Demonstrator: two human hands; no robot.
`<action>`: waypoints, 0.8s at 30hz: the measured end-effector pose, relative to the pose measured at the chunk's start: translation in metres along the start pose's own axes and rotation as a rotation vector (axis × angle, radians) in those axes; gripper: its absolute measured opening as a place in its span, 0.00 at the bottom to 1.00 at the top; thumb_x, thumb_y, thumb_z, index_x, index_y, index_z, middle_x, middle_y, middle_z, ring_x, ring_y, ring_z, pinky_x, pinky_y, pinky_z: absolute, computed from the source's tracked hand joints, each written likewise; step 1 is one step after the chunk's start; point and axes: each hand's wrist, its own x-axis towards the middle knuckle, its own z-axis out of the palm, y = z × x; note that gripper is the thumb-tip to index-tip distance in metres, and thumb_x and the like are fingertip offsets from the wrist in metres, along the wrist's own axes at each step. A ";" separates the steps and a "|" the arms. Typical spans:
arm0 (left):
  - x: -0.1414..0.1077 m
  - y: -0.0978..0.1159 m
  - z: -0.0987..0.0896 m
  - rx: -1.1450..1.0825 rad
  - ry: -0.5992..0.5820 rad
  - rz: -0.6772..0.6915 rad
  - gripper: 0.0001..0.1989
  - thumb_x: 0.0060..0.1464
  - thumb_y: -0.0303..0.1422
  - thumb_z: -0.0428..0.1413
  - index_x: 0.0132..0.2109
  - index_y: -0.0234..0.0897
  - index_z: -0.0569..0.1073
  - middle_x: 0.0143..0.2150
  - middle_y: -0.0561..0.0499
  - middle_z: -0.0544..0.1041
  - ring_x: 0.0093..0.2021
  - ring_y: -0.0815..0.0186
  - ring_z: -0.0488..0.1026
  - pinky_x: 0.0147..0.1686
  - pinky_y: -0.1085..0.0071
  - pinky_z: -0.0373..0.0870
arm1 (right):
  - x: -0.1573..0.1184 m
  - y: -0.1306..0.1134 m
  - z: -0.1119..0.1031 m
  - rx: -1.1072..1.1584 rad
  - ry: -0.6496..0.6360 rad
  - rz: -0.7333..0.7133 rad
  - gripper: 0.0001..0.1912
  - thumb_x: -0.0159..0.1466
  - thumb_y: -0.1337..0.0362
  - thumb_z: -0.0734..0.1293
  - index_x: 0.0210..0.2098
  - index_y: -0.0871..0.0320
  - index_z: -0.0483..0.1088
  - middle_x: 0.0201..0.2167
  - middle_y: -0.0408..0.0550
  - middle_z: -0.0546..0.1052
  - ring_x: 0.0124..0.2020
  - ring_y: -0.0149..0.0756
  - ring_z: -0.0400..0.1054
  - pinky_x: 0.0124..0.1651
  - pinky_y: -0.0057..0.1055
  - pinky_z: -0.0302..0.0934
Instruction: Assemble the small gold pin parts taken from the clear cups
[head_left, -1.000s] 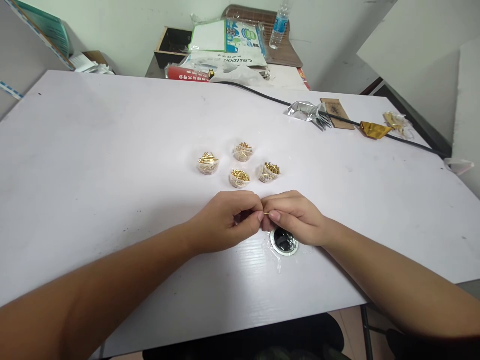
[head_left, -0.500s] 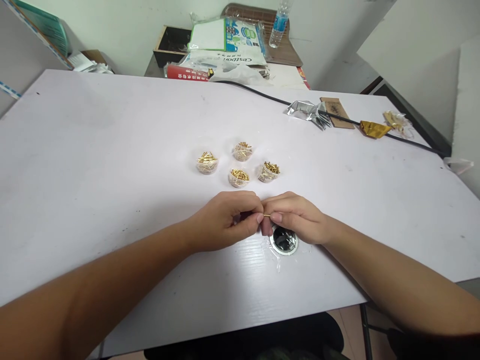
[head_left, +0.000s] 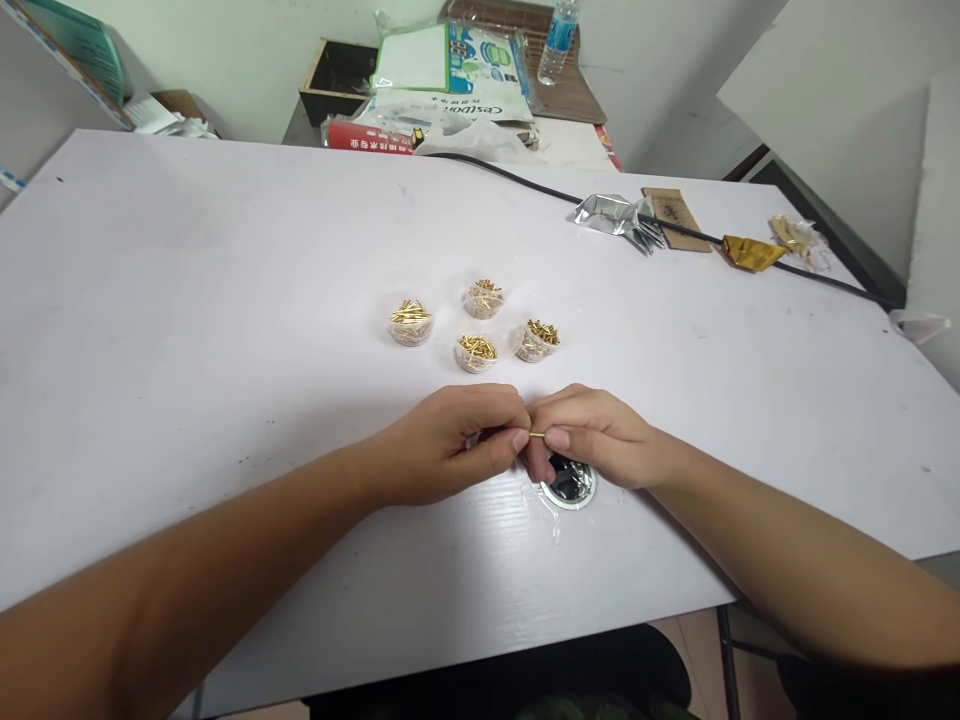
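Note:
My left hand [head_left: 472, 445] and my right hand [head_left: 592, 435] meet above the white table. Between their fingertips runs a thin brass-coloured pin [head_left: 537, 435], pinched at one end by each hand. Its ends are hidden by my fingers. Under my right hand lies a round black disc with a pale rim [head_left: 571, 482], partly covered by the fingers. Beyond my hands stand several small clear cups: one with long gold pins [head_left: 411, 325], one with short gold pieces [head_left: 477, 354], another at the right [head_left: 537, 341] and one farther back [head_left: 484, 299].
A black cable [head_left: 517, 183] crosses the table's far edge, with silver foil [head_left: 611, 217], a brown card [head_left: 676, 220] and gold foil [head_left: 752, 253] by it. Behind stand a water bottle [head_left: 559, 42], a black box [head_left: 337, 80] and packaging.
A little more of the pin shows between my fingertips, and a finger of my right hand has shifted over the disc. The camera view has moved slightly.

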 end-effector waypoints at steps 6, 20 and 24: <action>0.000 -0.001 0.001 0.058 0.010 0.015 0.11 0.61 0.25 0.49 0.30 0.35 0.68 0.28 0.53 0.73 0.31 0.72 0.69 0.31 0.77 0.66 | -0.001 0.004 0.000 0.135 -0.005 0.086 0.20 0.71 0.62 0.59 0.28 0.65 0.73 0.21 0.47 0.73 0.25 0.31 0.69 0.30 0.28 0.64; 0.000 0.000 0.002 0.014 0.000 -0.011 0.11 0.62 0.24 0.47 0.32 0.35 0.70 0.33 0.51 0.79 0.33 0.71 0.71 0.33 0.75 0.67 | -0.001 0.006 0.001 0.155 0.034 0.096 0.20 0.71 0.61 0.60 0.27 0.64 0.74 0.21 0.47 0.74 0.24 0.31 0.69 0.29 0.28 0.65; 0.000 -0.001 0.002 0.004 0.018 -0.022 0.09 0.60 0.23 0.48 0.31 0.35 0.68 0.31 0.51 0.79 0.32 0.71 0.72 0.32 0.75 0.67 | -0.002 0.005 0.002 0.120 0.034 0.098 0.21 0.71 0.59 0.59 0.27 0.64 0.74 0.21 0.48 0.74 0.25 0.32 0.69 0.30 0.30 0.65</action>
